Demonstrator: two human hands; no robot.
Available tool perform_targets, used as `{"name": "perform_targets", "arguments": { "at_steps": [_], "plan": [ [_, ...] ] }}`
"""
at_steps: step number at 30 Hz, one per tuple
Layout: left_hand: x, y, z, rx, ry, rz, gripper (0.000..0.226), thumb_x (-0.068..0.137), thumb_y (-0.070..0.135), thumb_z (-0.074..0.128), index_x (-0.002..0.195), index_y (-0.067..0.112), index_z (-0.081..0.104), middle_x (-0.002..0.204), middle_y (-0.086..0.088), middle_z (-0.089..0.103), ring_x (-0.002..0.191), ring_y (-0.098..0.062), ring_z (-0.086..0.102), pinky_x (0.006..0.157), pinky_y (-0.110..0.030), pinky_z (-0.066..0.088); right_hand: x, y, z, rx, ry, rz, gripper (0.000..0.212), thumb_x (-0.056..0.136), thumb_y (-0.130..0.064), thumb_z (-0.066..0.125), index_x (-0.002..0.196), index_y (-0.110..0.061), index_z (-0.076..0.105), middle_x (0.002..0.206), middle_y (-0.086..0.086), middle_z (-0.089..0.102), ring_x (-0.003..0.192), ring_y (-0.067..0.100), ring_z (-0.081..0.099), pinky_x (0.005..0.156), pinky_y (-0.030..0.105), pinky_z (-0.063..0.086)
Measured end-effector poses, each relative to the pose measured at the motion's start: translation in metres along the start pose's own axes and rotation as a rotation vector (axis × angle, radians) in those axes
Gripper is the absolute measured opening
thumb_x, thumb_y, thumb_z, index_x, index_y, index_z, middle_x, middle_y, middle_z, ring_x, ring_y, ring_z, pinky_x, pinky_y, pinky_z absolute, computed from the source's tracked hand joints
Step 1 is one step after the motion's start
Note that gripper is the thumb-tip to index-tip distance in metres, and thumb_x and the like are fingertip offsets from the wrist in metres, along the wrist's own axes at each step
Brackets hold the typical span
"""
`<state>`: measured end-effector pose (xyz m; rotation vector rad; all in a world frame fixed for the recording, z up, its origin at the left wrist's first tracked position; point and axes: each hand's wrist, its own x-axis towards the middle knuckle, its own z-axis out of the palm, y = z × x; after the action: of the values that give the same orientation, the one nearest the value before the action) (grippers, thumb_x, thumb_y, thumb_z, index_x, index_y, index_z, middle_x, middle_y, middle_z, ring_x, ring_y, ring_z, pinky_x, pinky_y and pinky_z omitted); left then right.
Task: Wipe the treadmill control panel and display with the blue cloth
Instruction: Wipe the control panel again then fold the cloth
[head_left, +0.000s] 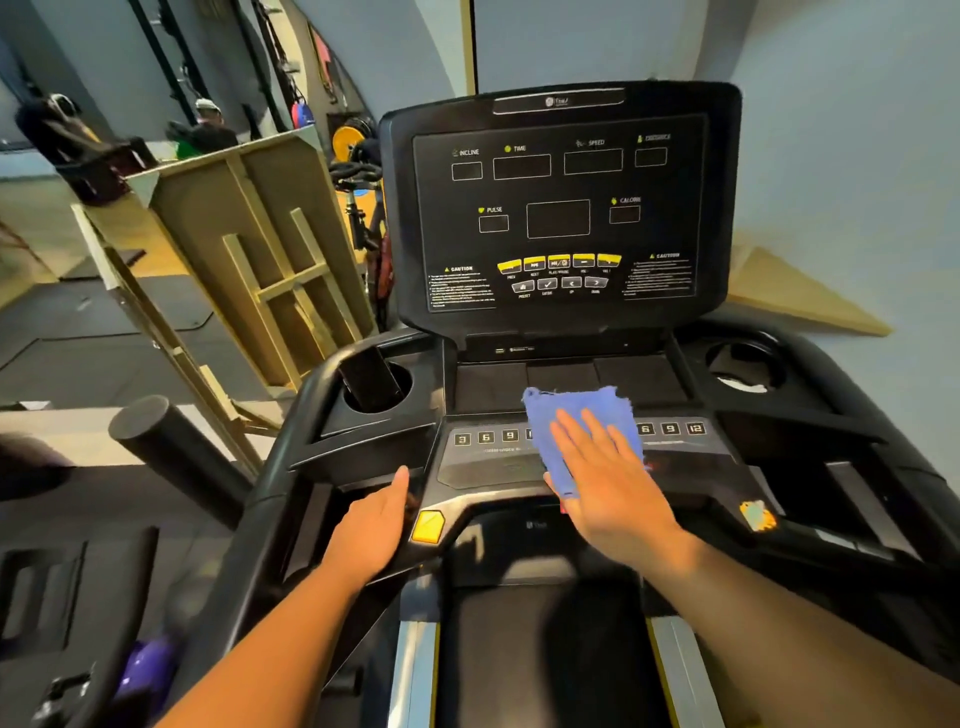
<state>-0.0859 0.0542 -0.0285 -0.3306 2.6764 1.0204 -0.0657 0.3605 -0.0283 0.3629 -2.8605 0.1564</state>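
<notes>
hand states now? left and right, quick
Left hand: open, resting on the treadmill frame, holding nothing.
Right hand: open, fingers straight, pressing the blue cloth onto the control panel.

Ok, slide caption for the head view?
Right hand presses blue cloth onto treadmill control panel; left hand rests beside it.
</notes>
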Motion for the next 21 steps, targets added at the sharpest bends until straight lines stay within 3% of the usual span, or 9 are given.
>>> {"name": "perform_targets", "arguments": {
  "at_steps": [2,4,6,9,13,15,18,19,21],
  "plan": [
    [0.000,0.000,0.001,0.015,0.015,0.010,0.073,0.101,0.068,0.013,0.090,0.028,0.073,0.103,-0.002,0.072,0.099,-0.020,0.065,0.098,-0.043,0.044,0.011,-0.030,0.002,0.000,0.010,0.185,0.072,0.098,-0.051,0.038,0.154,-0.007,0.029,0.163,0.009,0.023,0.152,0.037,0.018,0.124,0.046,0.010],
    [-0.001,0.001,0.002,0.037,0.029,0.021,0.070,0.104,0.062,0.015,0.094,0.023,0.072,0.098,0.000,0.071,0.093,-0.017,0.064,0.097,-0.042,0.045,0.026,-0.073,0.001,0.035,-0.022,0.206,0.076,0.098,-0.052,0.042,0.156,-0.006,0.026,0.164,0.015,0.020,0.151,0.044,0.014,0.124,0.053,0.009],
    [0.000,0.001,0.002,0.074,0.039,0.032,0.067,0.105,0.060,0.016,0.098,0.024,0.072,0.096,0.001,0.068,0.092,-0.018,0.062,0.093,-0.041,0.044,0.031,-0.111,-0.001,0.010,-0.074,0.064,0.079,0.096,-0.047,0.049,0.158,-0.006,0.022,0.166,0.017,0.014,0.152,0.044,0.006,0.122,0.055,0.007],
    [0.001,-0.002,0.003,0.014,0.052,-0.002,0.080,0.091,0.080,0.010,0.073,0.030,0.071,0.090,0.000,0.074,0.092,-0.025,0.068,0.093,-0.047,0.050,0.021,-0.123,0.006,0.018,-0.089,-0.142,0.082,0.090,-0.042,0.060,0.157,-0.007,0.026,0.166,0.013,0.021,0.152,0.039,0.008,0.123,0.053,0.011],
    [0.001,-0.002,0.005,-0.036,0.070,0.008,0.075,0.092,0.081,0.014,0.058,0.033,0.060,0.082,-0.002,0.070,0.088,-0.029,0.068,0.094,-0.049,0.052,-0.005,-0.106,0.012,-0.067,-0.150,-0.338,0.083,0.082,-0.041,0.062,0.154,-0.010,0.035,0.163,0.008,0.032,0.150,0.035,0.026,0.119,0.050,0.008],
    [0.000,-0.002,0.004,-0.054,0.077,0.009,0.075,0.092,0.081,0.017,0.055,0.035,0.062,0.078,0.001,0.070,0.082,-0.026,0.066,0.092,-0.048,0.053,0.004,-0.108,0.011,-0.054,-0.128,-0.334,0.080,0.087,-0.040,0.057,0.156,-0.010,0.029,0.165,0.007,0.025,0.152,0.033,0.017,0.118,0.047,-0.002],
    [-0.001,-0.002,0.003,-0.060,0.068,0.001,0.075,0.094,0.078,0.018,0.063,0.034,0.070,0.082,0.003,0.074,0.087,-0.023,0.070,0.093,-0.048,0.053,0.030,-0.126,0.005,0.037,-0.117,-0.221,0.076,0.097,-0.037,0.048,0.159,-0.008,0.017,0.168,0.009,0.008,0.151,0.028,-0.009,0.114,0.041,-0.018],
    [-0.001,-0.002,0.003,-0.063,0.075,-0.003,0.075,0.095,0.077,0.018,0.065,0.034,0.071,0.084,0.003,0.075,0.088,-0.023,0.070,0.094,-0.048,0.053,0.033,-0.129,0.003,0.024,-0.122,-0.193,0.075,0.096,-0.037,0.049,0.158,-0.006,0.020,0.167,0.011,0.012,0.150,0.029,-0.007,0.115,0.041,-0.015],
    [-0.003,-0.002,0.004,-0.048,0.075,0.012,0.072,0.096,0.075,0.017,0.059,0.041,0.068,0.083,0.002,0.074,0.086,-0.023,0.068,0.094,-0.049,0.052,0.021,-0.131,0.001,0.016,-0.161,-0.159,0.073,0.090,-0.041,0.053,0.151,-0.004,0.038,0.160,0.015,0.033,0.149,0.031,0.017,0.120,0.044,0.003]
  ]
}}
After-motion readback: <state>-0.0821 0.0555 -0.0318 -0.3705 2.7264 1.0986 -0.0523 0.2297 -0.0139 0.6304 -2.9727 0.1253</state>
